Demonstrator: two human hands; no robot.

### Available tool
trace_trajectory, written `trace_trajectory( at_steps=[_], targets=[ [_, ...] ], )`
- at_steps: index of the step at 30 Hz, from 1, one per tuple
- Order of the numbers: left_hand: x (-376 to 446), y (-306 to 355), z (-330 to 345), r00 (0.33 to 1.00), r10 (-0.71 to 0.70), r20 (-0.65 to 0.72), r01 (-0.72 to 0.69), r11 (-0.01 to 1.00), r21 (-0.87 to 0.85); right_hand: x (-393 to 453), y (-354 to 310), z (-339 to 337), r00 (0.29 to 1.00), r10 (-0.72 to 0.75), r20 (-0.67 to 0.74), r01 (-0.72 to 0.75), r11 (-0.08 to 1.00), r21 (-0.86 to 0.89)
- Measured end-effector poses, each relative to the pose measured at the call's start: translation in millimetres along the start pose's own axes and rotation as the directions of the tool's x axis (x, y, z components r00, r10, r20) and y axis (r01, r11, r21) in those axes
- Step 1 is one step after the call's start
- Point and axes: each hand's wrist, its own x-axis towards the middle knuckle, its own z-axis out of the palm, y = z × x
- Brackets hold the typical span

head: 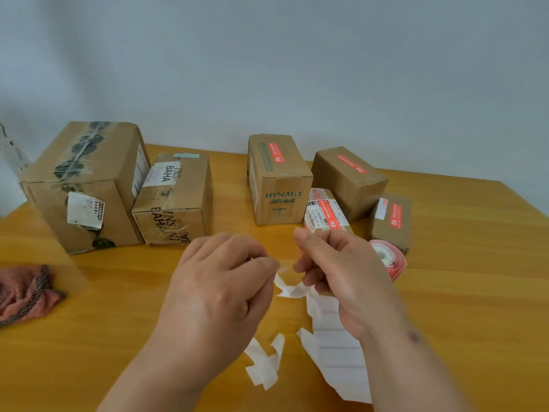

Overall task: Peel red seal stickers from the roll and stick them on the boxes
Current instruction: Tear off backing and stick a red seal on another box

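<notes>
My left hand [222, 281] and my right hand [341, 272] are held close together above the table, fingertips pinched on a white backing strip [335, 352] that trails down to the table under my right wrist. No red sticker shows between the fingers; that spot is blurred. The red sticker roll [389, 258] lies just right of my right hand. Red seals are on the HYNAUT box [279, 179], the back right box [350, 179], the small labelled box [326, 215] and the right small box [392, 221]. The large box [86, 185] and the BAHA box [175, 200] show none.
Loose white backing scraps [264, 361] lie on the wooden table [460, 292] near my left forearm. A red-and-black cloth [26, 292] sits at the left edge. A clear plastic object [12, 150] stands behind the large box. A pale wall is behind.
</notes>
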Motion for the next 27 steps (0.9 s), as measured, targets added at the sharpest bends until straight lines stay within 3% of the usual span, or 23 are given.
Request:
trace_trajectory(
  at_steps=[4,6,8,10,12,14,17,23,25,27],
  targets=[
    [-3,-2,0,0.998,-0.040,0.055,0.044,0.997,-0.068,2,2,0,0.999,-0.042,-0.020,0.042,0.999,0.024],
    [-3,-1,-5,0.968,-0.227,0.104,0.246,0.939,-0.239,2,2,0,0.996,-0.080,-0.030,0.081,0.995,0.051],
    [0,2,-13,0.852,-0.473,0.224,0.517,0.695,-0.501,2,2,0,0.991,-0.124,-0.042,0.127,0.989,0.075],
    [3,3,-16,0.721,-0.600,0.346,0.656,0.432,-0.619,0,0,2,0.986,-0.164,-0.035,0.166,0.983,0.083],
    [6,2,-13,0.624,-0.641,0.447,0.729,0.270,-0.630,-3,-3,6,0.981,-0.196,0.011,0.195,0.980,0.050],
    [8,2,-10,0.578,-0.647,0.497,0.745,0.169,-0.646,-5,-6,10,0.974,-0.216,0.066,0.216,0.976,0.003],
    [8,-5,-10,0.568,-0.667,0.482,0.742,0.161,-0.651,-3,-10,12,0.965,-0.242,0.106,0.250,0.965,-0.076],
    [8,-17,-16,0.612,-0.694,0.380,0.748,0.353,-0.562,4,-9,24,0.924,-0.374,0.078,0.374,0.847,-0.377],
    [8,-24,-19,0.595,-0.718,0.360,0.755,0.347,-0.556,9,-10,27,0.910,-0.411,0.043,0.395,0.834,-0.385],
    [9,-32,-22,0.563,-0.746,0.356,0.769,0.314,-0.557,13,-13,31,0.917,-0.399,0.027,0.390,0.878,-0.278]
  ],
)
